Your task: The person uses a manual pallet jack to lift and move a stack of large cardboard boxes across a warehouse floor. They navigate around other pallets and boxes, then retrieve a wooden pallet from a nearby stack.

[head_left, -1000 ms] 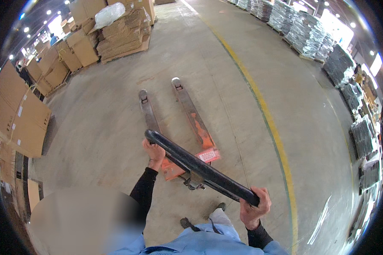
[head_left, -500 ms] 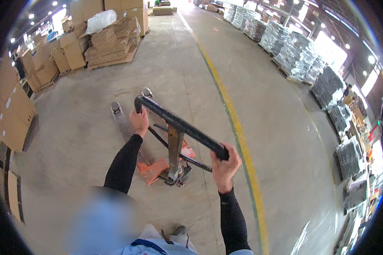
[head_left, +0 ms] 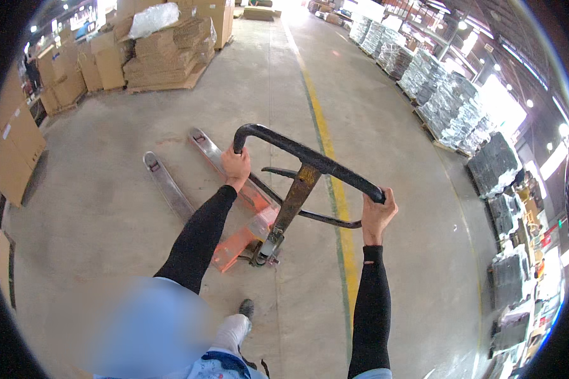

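Note:
Both my hands grip the black loop handle (head_left: 310,153) of an orange pallet jack (head_left: 237,246). My left hand (head_left: 236,168) is closed around the handle's left side. At its right end, my right hand (head_left: 379,215) is wrapped round the bar. A rusty steel shaft (head_left: 294,202) runs from the handle down to the jack's base. A short lever sticks out beside the shaft, under the top bar. The two worn forks (head_left: 169,183) point away to the far left, with nothing on them.
A yellow floor line (head_left: 327,145) runs lengthwise under the handle. Stacked flat cardboard (head_left: 164,63) on a pallet stands far left, with large cartons (head_left: 12,151) nearer. Wrapped pallet loads (head_left: 452,114) line the right side. My shoe (head_left: 246,307) shows below the jack.
The handle and both hands have swung to the right, toward and over the yellow line. The forks now angle more to the left. My foot has come forward into view.

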### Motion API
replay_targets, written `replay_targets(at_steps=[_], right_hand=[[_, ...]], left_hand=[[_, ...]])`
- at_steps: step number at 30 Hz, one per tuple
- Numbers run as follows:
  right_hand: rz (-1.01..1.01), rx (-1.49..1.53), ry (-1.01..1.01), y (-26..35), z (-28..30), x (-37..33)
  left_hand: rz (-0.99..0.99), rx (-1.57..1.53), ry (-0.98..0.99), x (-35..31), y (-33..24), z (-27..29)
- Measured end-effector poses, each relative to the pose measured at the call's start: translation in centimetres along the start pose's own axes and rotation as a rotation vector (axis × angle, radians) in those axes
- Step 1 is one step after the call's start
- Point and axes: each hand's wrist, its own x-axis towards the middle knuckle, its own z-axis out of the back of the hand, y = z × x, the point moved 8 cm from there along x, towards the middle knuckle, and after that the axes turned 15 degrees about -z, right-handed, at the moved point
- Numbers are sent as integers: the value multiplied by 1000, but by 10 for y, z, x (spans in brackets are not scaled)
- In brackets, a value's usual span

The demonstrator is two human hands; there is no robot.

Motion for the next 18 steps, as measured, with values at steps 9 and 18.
replay_targets(at_steps=[9,18], right_hand=[[82,-50,-59,-93,-82,183],[40,63,85,-199,-226,388]], left_hand=[[174,-147,204,39,-13,-157],[124,-312,45,85,-12,-310]])
